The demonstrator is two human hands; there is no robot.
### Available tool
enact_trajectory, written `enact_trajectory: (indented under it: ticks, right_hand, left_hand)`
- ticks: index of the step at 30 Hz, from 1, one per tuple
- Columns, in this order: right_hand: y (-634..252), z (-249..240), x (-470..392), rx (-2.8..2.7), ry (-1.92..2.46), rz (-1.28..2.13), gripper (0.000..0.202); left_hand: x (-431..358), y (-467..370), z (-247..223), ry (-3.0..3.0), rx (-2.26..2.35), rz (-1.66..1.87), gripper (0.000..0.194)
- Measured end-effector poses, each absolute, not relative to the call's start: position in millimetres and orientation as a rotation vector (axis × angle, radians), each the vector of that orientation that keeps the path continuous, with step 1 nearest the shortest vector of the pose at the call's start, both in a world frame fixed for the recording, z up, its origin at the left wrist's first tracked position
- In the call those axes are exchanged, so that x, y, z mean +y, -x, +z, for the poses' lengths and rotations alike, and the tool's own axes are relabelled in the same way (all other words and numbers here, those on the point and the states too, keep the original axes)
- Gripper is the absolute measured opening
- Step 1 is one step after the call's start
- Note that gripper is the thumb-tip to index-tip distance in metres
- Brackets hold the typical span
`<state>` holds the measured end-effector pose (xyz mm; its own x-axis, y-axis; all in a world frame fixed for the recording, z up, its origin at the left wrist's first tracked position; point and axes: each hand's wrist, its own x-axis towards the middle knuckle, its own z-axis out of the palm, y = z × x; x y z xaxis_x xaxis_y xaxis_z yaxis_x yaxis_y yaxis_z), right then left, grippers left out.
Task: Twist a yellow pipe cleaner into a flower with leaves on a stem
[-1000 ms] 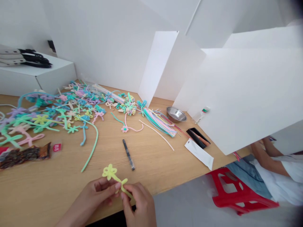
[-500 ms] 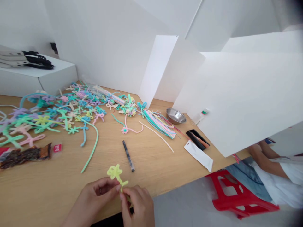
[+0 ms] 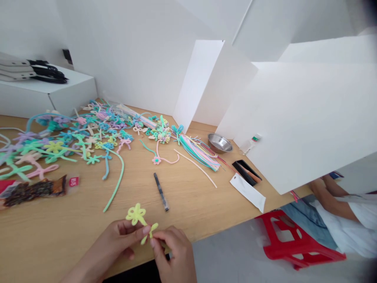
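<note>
A yellow pipe-cleaner flower (image 3: 136, 214) with a looped head and short leaf-like branches is held above the table's front edge. My left hand (image 3: 118, 243) pinches its stem just below the head, between thumb and fingers. Close beside it on the right, my right hand (image 3: 173, 249) pinches the lower end of the stem near the branches. A black pen (image 3: 161, 192) lies on the wooden table (image 3: 194, 212) beyond the hands. To its left is a curved green pipe cleaner (image 3: 119, 181).
Many pastel pipe-cleaner shapes (image 3: 54, 147) cover the back left, behind a snack packet (image 3: 35, 191). Farther right lie a pipe-cleaner bundle (image 3: 198, 152), a metal bowl (image 3: 219, 143), a black case (image 3: 246, 173) and a white packet (image 3: 247, 193). A person's arm (image 3: 332, 200) shows beyond a white panel (image 3: 306, 125).
The flower head has shifted left and slightly up with my left hand. The branches on the stem now spread to both sides, one pointing down-left. My right hand has moved slightly right.
</note>
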<state>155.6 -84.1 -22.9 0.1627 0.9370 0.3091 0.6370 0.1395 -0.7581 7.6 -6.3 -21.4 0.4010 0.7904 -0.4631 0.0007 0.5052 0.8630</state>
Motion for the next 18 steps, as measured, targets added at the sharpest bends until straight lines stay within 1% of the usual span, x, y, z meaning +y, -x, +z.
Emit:
enact_trajectory:
  ticks: [3, 13, 18]
  right_hand:
    - [-154, -26, -84, -1.52, 1.576, 0.45, 0.013]
    - [-160, -44, -82, -1.486, 1.56, 0.287, 0.016]
    - [-158, -50, -84, -1.486, 1.576, 0.297, 0.018]
  left_hand:
    - [-4, -7, -24, -0.923, 1.054, 0.624, 0.026]
    - [2, -10, -32, -0.955, 1.09, 0.654, 0.034]
    - [3, -13, -29, -0.986, 1.045, 0.664, 0.03]
